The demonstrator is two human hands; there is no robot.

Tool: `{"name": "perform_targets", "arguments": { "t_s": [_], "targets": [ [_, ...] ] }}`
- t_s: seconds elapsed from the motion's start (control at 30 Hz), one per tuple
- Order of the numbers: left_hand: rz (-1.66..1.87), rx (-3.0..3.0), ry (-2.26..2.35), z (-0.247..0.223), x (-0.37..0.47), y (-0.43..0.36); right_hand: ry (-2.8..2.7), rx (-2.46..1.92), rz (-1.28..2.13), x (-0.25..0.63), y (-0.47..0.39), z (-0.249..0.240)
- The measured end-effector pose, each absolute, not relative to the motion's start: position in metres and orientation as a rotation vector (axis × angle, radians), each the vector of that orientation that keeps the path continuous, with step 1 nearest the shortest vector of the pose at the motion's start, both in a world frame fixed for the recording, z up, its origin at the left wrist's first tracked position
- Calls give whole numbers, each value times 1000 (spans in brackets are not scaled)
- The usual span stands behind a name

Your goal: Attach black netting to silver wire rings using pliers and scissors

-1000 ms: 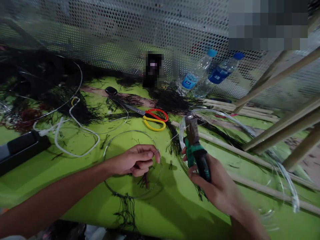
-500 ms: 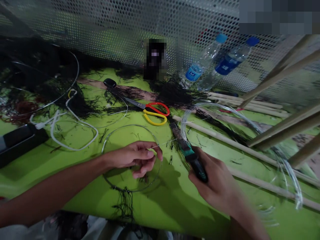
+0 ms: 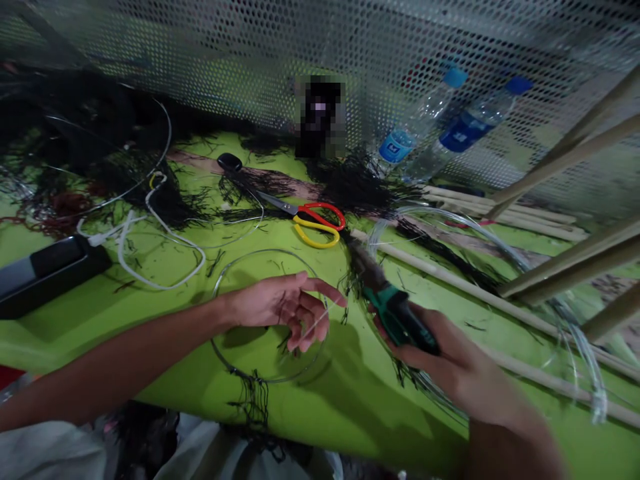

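My right hand [image 3: 440, 353] is wrapped around green-and-black-handled pliers [image 3: 395, 310]. Their dark jaws are blurred and point up and left, and the handles are spread apart. My left hand [image 3: 285, 310] is turned palm up with loosely curled fingers and the thumb lifted away. A short, thin clear strand [image 3: 320, 321] lies across those fingers; how firmly it is held I cannot tell. Beneath the left hand a thin wire hoop [image 3: 218, 350] rests on the green table [image 3: 165, 347]. Black netting threads [image 3: 257, 400] hang from its near side over the table edge.
Scissors [image 3: 320, 225] with red and yellow handles lie beyond my hands. Wooden sticks [image 3: 425, 267] and a clear line coil [image 3: 450, 208] are to the right. Two bottles [image 3: 400, 143] stand by the perforated metal panel [image 3: 225, 67]. Black netting [image 3: 65, 120], a white cable [image 3: 200, 263] and a black box [image 3: 60, 273] sit left.
My left thumb has lifted off the strand and the index finger has straightened to the right. The pliers' handles have spread, and my right hand has shifted slightly right. The view has moved a little.
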State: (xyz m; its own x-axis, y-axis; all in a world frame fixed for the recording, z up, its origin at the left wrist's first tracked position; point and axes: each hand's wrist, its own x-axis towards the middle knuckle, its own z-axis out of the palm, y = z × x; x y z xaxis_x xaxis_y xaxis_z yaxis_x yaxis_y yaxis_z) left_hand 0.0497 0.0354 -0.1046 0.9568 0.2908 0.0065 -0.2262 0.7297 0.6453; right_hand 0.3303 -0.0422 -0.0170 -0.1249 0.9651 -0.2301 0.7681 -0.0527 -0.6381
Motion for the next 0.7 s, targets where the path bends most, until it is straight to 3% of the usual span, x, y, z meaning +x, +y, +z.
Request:
{"name": "perform_targets", "arguments": {
  "t_s": [0.5, 0.7],
  "targets": [
    [424, 734, 381, -100, 52, 26, -2282, -1622, 1106, 293, -42, -31],
    [413, 714, 360, -99, 51, 25, -2277, -1633, 1001, 290, -45, -39]
  ]
}}
